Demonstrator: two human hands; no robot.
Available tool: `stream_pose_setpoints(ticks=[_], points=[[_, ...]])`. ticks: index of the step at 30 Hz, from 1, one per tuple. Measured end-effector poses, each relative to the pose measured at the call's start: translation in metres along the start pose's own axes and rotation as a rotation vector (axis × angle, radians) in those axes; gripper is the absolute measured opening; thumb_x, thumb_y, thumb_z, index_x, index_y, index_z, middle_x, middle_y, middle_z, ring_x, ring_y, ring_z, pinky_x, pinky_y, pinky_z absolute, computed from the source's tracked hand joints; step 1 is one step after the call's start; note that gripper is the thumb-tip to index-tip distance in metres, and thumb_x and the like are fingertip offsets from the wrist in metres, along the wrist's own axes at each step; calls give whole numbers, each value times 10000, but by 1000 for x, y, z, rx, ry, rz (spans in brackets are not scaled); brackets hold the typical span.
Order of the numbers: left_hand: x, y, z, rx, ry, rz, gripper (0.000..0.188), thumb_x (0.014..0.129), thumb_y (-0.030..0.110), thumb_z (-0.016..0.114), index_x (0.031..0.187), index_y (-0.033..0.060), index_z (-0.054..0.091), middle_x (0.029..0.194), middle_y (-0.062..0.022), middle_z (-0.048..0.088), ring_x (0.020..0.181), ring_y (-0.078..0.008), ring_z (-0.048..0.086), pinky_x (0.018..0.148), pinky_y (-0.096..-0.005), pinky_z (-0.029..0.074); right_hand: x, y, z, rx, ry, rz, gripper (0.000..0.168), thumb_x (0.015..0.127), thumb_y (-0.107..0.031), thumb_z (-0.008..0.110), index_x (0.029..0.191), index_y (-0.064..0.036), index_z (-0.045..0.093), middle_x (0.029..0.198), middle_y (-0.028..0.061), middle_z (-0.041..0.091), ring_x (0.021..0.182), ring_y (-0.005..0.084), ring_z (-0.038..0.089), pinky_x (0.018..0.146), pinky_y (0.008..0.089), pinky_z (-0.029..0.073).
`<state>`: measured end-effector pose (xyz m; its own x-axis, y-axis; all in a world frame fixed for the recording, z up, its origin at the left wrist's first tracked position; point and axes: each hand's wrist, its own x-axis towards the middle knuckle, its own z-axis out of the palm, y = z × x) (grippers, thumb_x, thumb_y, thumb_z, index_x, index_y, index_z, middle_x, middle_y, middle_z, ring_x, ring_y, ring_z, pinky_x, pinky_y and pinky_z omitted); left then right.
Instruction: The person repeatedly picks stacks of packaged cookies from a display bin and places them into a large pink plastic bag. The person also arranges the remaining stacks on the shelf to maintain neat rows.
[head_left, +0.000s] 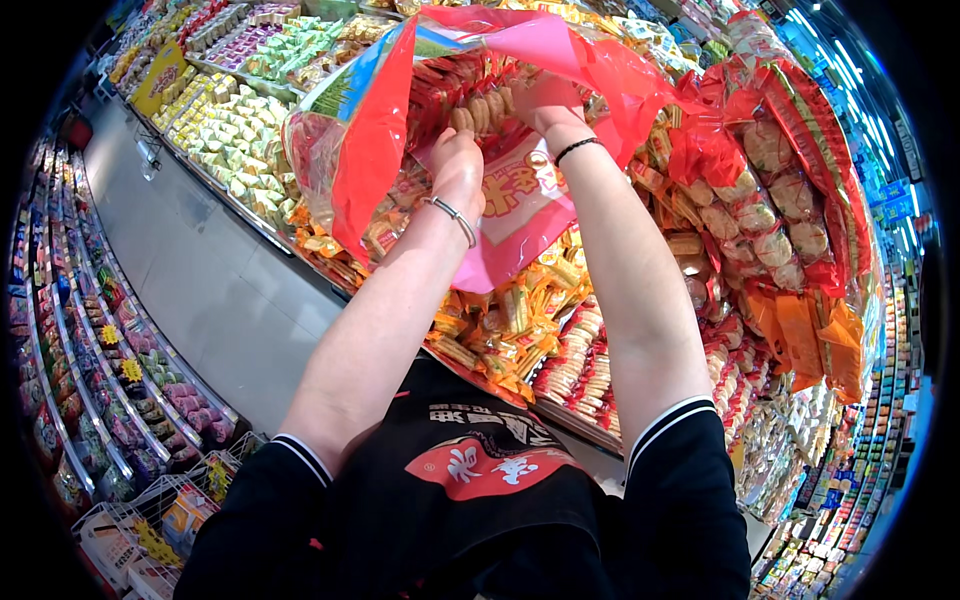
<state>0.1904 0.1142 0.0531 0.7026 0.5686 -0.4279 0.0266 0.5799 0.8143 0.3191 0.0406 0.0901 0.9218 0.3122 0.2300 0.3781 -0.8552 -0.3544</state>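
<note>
A large printed plastic bag (525, 255), red, pink and clear, lies with its mouth wide apart over the snack display. Rows of round crackers in clear and red wrappers (480, 112) show inside it. My left hand (459, 154), with a silver bangle at the wrist, is in the bag's mouth at the near end of a cracker row; its fingertips are partly hidden. My right hand (547, 101), with a dark beaded bracelet, reaches deeper into the bag beside the same crackers, blurred and partly covered. Whether either hand grips a pack cannot be told.
Orange-wrapped snack sticks (517, 315) and red-wrapped cracker rows (574, 345) fill the display below the bag. Stacked cracker packs (772, 202) rise at right. Bins of pale green wrapped sweets (251, 135) stand left, beyond them a grey aisle floor (187, 217), curved shelves (112, 322) and a wire basket (161, 495).
</note>
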Motion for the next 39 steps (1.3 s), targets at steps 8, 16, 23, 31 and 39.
stream_pose_setpoints(ticks=[8,16,23,31,39], points=[[29,-15,4,48,113,165,380,916,306,534,1093,-28,577,1094,-92,602,974,-179,533,881,-367,428,-13,3,7,141,78,46,649,778,-481,710,1163,34,623,1208,246,625,1169,349,590,961,410,476],[39,-6,0,-168,-11,77,413,981,336,461,1132,-26,590,1120,-77,624,1020,-182,570,916,-342,433,-11,4,22,388,-82,28,642,737,-382,768,1164,55,573,1125,213,668,1082,292,640,899,358,502],[-6,-12,-21,-374,-122,233,346,1026,211,394,1243,9,572,1237,-109,608,1119,-185,569,990,-336,426,-83,-20,-30,543,-33,31,628,751,-224,734,1258,50,485,1012,232,683,962,297,680,843,413,533],[-116,-5,-55,-108,-345,466,412,1015,89,455,1405,-35,406,1367,-115,516,1238,-198,513,1062,-352,402,-175,3,-85,1031,161,-210,595,802,-62,705,1304,52,407,1124,139,610,1018,167,632,858,306,537],[-170,-49,-48,273,-675,648,436,1016,95,457,1425,-38,386,1396,-145,428,1315,-224,398,1096,-347,320,-268,78,-128,1003,269,-64,632,834,8,682,1368,28,344,1245,129,562,1143,175,580,989,317,484]])
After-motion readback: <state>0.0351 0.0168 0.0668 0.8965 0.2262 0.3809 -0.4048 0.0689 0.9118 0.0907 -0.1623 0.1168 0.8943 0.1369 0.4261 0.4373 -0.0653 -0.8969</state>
